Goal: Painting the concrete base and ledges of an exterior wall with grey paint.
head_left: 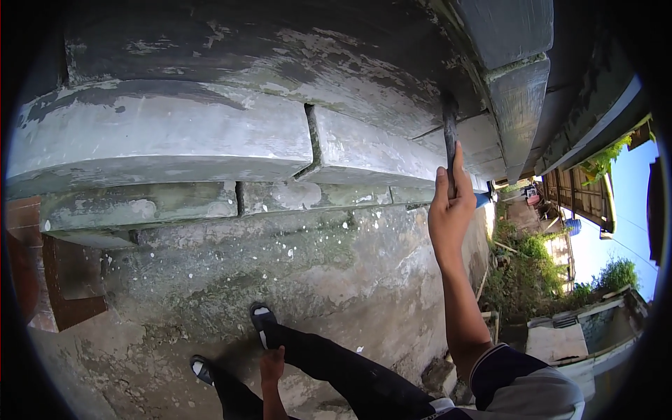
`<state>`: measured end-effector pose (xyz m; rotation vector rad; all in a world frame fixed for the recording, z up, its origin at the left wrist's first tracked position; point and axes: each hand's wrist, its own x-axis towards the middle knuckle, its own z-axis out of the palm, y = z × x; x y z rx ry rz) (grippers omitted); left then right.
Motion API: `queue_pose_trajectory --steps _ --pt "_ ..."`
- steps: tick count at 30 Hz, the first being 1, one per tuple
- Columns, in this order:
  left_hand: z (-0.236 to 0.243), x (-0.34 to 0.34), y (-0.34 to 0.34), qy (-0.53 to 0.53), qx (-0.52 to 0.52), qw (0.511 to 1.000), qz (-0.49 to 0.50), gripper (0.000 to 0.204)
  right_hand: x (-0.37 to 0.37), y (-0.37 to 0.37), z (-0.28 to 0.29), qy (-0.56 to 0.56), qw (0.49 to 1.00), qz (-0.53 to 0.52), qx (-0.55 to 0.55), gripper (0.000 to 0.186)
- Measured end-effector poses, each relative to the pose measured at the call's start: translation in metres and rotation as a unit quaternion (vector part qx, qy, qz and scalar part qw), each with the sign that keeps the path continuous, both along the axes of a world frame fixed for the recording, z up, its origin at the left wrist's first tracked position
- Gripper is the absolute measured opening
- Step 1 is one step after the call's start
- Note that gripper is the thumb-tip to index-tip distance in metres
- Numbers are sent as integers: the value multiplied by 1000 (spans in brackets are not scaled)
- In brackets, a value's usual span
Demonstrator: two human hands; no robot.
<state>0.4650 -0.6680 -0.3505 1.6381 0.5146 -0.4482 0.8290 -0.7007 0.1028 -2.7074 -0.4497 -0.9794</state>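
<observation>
My right hand (453,206) reaches up the wall, closed round a dark, long-handled tool (450,136). The index finger lies stretched along its handle. Against the dark wall face (336,59) the tool's end is hard to make out, so its kind does not show; it seems to touch the surface. Streaky light and dark patches cover that face. Low in front of my legs, my left hand (272,365) hangs with curled fingers, and whatever it may hold is hidden.
Pale grey ledges (168,136) jut from the wall, with a gap between two of them. White flecks dot the concrete floor (294,266) near my sandals (262,318). A brown board-like object (73,308) stands at left. Plants (532,262) and low structures lie to the right.
</observation>
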Motion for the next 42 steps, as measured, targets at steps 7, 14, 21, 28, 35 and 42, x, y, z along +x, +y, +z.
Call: queue_pose_trajectory --steps 7,14,21,28,35,42 --pt "-15 -9 -6 34 27 998 -42 56 59 -16 -3 -27 976 -69 206 38" --pt "-26 -16 -8 45 16 999 -6 49 34 67 -29 -108 982 26 156 45" --pt "-18 -19 -7 16 30 999 -8 50 38 -22 -21 -38 980 -62 183 44" --pt "-2 -9 0 39 37 999 2 51 80 30 -26 -218 961 -47 164 43" --pt "-2 -10 3 45 33 998 -32 50 31 79 -29 -188 980 55 19 49" --pt "-4 -12 3 60 25 997 -33 52 49 2 -25 -79 974 -66 203 42"
